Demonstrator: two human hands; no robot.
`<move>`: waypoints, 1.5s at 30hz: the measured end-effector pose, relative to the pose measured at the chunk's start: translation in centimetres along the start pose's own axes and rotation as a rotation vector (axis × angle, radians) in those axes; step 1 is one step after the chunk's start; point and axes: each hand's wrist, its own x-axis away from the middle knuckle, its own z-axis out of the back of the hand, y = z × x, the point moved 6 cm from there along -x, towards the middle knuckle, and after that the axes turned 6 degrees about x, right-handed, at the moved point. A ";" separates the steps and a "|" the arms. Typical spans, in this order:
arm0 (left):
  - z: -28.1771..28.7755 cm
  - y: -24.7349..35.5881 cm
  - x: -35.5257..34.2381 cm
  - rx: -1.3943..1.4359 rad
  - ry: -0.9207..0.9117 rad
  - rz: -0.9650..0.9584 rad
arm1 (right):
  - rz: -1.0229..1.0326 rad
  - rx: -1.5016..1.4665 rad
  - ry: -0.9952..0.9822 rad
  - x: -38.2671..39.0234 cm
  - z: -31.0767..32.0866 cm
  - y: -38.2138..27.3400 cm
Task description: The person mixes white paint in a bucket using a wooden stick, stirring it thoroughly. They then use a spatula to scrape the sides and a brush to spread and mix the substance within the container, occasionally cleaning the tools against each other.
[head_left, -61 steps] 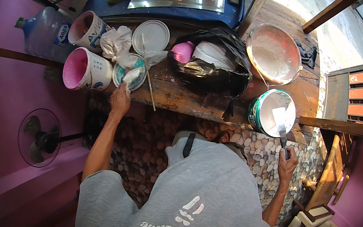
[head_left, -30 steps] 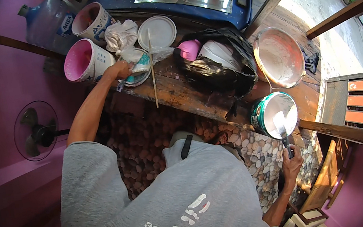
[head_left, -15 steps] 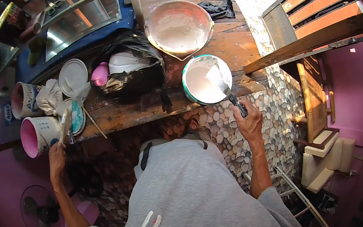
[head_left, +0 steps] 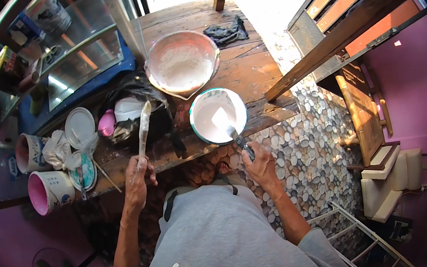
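Note:
My left hand [head_left: 136,182] is closed around a long, narrow, flat stick-like tool [head_left: 143,132], its upper end smeared with pale material. It stands upright in front of the black plastic bag [head_left: 150,96]. My right hand [head_left: 261,165] grips the dark handle of a putty knife [head_left: 241,142]. The knife's bright blade reaches into a round white tub [head_left: 196,129] with a green outer edge and whitish contents. Just beyond the tub sits a larger bucket [head_left: 152,71] with pale, powdery-looking material inside.
The wooden bench [head_left: 257,74] carries these containers. Left of the bag lie a white lid [head_left: 80,126], a tub with pink inside [head_left: 56,189] and a thin stick [head_left: 108,177]. A wooden post [head_left: 293,74] crosses at right. A ladder [head_left: 352,231] leans low on the right.
My left hand has moved right and up, bringing the stick-like tool away from the tubs at left. My right hand still holds the putty knife in the tub. The view has shifted.

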 end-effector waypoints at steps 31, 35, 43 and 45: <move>-20.3 -7.6 -1.1 -0.505 -0.501 -0.299 | -0.447 -1.238 -0.283 2.9 -4.9 2.8; -17.5 -11.7 -3.2 0.152 -0.169 0.382 | -0.493 -1.402 -0.365 2.5 -5.0 2.0; -19.4 -11.8 -3.3 0.282 -0.318 0.570 | -0.499 -1.384 -0.401 2.7 -5.4 2.5; -19.3 -12.2 -3.5 0.319 -0.233 0.597 | -0.502 -1.416 -0.428 2.6 -5.3 2.2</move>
